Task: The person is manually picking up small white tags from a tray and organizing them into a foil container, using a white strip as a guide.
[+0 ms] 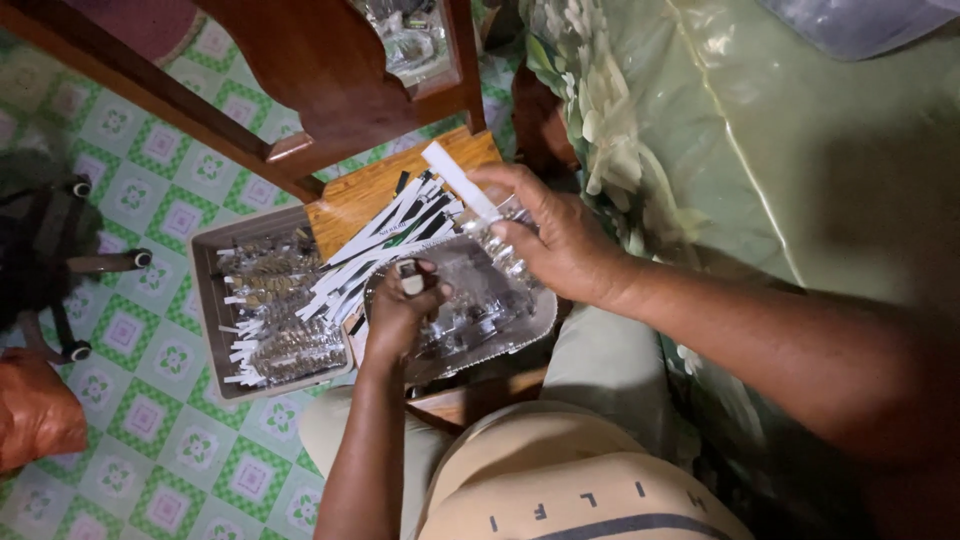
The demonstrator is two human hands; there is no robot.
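- left hand fingers bunched together, pinching a small dark piece with a white tip between thumb and fingertips, held over the silver tray.
- right hand pinching one long white paper strip between thumb and forefinger; strip slants up to the left, away from the hand.
- silver tray sits on the person's lap, under both hands, at the near edge of the small wooden table; it holds many small shiny pieces, probably wrapped items, too dim to tell.
- pile of black-and-white paper strips lies fanned on the wooden table, overlapping the tray's far-left rim.
- grey box just left of the table, on the floor, filled with rows of small brownish bundles tipped with white strips.
- green patterned tile floor under the box; orange bag at the lower left, well apart.
- green glossy floral cloth covers the surface on the right.
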